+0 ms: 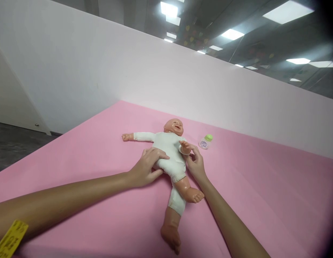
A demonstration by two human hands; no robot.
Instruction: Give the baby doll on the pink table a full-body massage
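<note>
A baby doll [168, 143] lies face up on a pink surface [102, 154], its head toward the white wall and its feet toward me. The body is white cloth; head, hands and feet are hard and skin-toned. My left hand [146, 166] grips the doll at the waist and hip, fingers over its belly and thumb lower down. On the other side, my right hand [196, 165] has its fingers curled around the doll's bent arm, close to the doll's raised hand. Part of those fingers is hidden. One doll leg crosses over the other.
A small clear bottle with a green cap [204, 142] lies beyond my right hand. A white partition [222, 96] runs along the back of the pink surface. A yellow printed strip [11, 239] shows at the lower left, by my left forearm. Dark floor [16, 148] lies at the left.
</note>
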